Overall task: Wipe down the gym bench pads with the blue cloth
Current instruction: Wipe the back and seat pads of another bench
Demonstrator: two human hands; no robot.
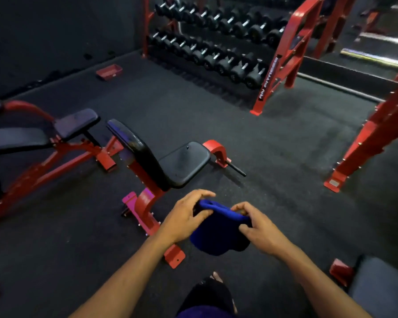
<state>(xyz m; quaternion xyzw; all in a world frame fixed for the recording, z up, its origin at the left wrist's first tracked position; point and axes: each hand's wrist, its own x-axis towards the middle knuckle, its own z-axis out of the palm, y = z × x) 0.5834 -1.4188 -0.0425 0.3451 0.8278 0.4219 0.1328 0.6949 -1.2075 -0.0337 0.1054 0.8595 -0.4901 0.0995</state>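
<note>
The blue cloth [218, 230] hung in the air low in the view, at about six o'clock from the middle of the picture, held between both hands above the dark rubber floor [274, 145]. The left hand [184, 219] was clamped on the cloth's upper left edge, thumb on the near face and fingers curled over the top. The right hand [260, 228] was clamped on its upper right edge in the same way, with the fingertips bent down onto the fabric. The cloth looked folded or bunched, its lower part sagging in a rounded lobe below the hands.

Just beyond the hands, toward twelve o'clock, stood a bench on a red frame [145, 203]. Its black seat pad [184, 164] lay nearly flat, and its black back pad [133, 143] rose tilted from the seat toward ten o'clock. The cloth was near the seat pad's closest corner but apart from it, touching neither pad.

At nine o'clock from that bench stood a second bench [76, 122] with dark pads on a red frame. A dumbbell rack [218, 42] with two rows of black dumbbells filled the far side at one o'clock. A small red tray [109, 71] lay on the floor near the wall at eleven o'clock. A red upright frame [375, 131] stood at three o'clock.
</note>
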